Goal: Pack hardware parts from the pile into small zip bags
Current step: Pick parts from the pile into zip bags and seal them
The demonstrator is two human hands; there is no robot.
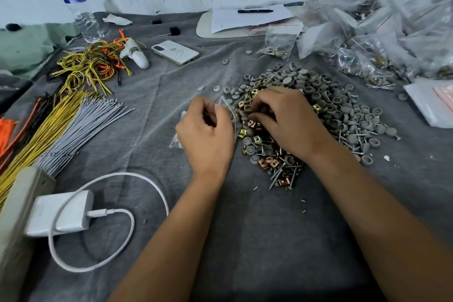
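A pile of hardware parts (318, 108) lies on the grey cloth (257, 240): grey round caps, brass and copper square clips, and steel screws. My left hand (207, 132) grips a small clear zip bag (228, 110) just left of the pile, with the bag's mouth turned toward the parts. My right hand (284, 120) rests on the pile's left side with its fingers curled down among the clips; whatever they pinch is hidden.
Filled zip bags (372, 39) heap at the back right; empty bags (434, 103) lie at the right edge. Wire bundles (73, 115), a phone (175, 52), a water bottle (78, 7) and a white charger (61, 213) with its cable fill the left. A paper pad with a pen (255, 11) lies behind.
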